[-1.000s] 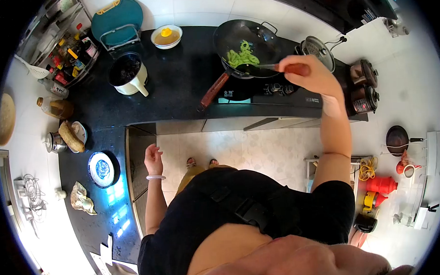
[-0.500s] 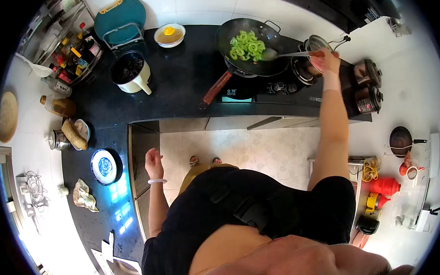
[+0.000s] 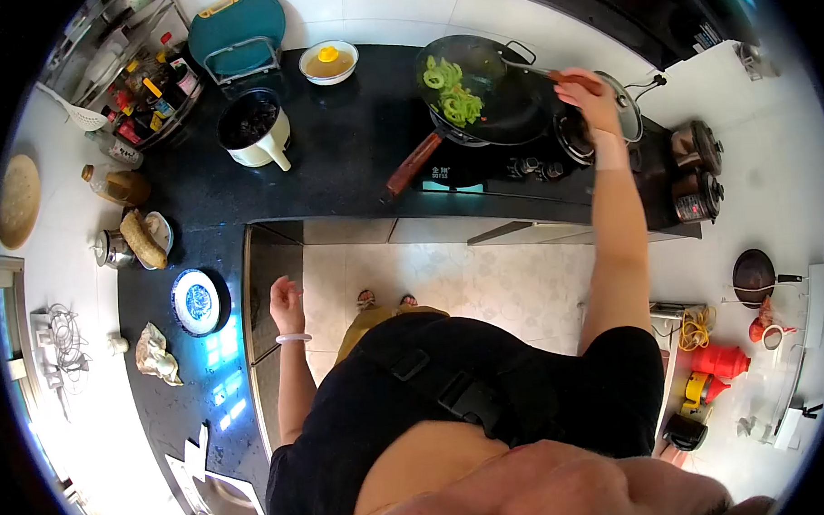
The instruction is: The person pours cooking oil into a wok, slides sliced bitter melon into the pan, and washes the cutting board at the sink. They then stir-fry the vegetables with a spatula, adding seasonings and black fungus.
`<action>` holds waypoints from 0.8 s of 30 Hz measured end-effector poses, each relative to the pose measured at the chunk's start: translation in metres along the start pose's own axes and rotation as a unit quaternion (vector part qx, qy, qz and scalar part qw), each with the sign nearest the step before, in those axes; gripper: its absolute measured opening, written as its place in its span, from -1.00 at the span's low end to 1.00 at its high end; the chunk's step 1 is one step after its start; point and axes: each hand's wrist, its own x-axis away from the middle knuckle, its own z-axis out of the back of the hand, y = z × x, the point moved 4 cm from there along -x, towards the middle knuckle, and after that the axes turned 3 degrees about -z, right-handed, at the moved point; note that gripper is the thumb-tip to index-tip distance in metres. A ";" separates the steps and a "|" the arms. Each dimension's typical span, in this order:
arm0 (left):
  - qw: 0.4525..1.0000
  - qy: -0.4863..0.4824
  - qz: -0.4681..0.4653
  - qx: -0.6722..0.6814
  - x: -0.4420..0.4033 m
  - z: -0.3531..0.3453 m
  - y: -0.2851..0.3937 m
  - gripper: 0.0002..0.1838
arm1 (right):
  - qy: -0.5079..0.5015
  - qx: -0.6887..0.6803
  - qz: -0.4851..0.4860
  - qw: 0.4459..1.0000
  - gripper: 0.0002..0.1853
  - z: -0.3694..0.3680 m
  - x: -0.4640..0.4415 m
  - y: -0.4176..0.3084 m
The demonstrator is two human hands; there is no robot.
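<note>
My right hand (image 3: 590,97) is closed around the wooden handle of a metal spatula (image 3: 531,68), at the right side of the wok. The spatula reaches into the rear right part of the black wok (image 3: 516,104), and its head is hard to make out. Sliced green peppers (image 3: 456,100) lie in the left half of the wok. Its long wooden handle (image 3: 418,162) points toward the counter's front edge. My left hand (image 3: 287,303) hangs beside the left counter, fingers loosely curled, holding nothing.
A cream pot (image 3: 255,140) with dark contents and a bowl (image 3: 329,65) of yellowish liquid stand left of the wok. A glass lid (image 3: 629,109) lies behind my right hand. The left counter holds a blue-patterned plate (image 3: 196,303), bottles and a sink (image 3: 225,500).
The spatula has swung from the middle of the wok toward its rear right. The peppers have shifted left and forward. My right hand has moved slightly left and back; my left hand hardly moved.
</note>
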 end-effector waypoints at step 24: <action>0.998 -0.054 -0.006 0.034 -0.006 -0.037 0.010 -0.78 | -0.197 0.250 0.121 0.940 -0.84 -0.061 0.084 -0.031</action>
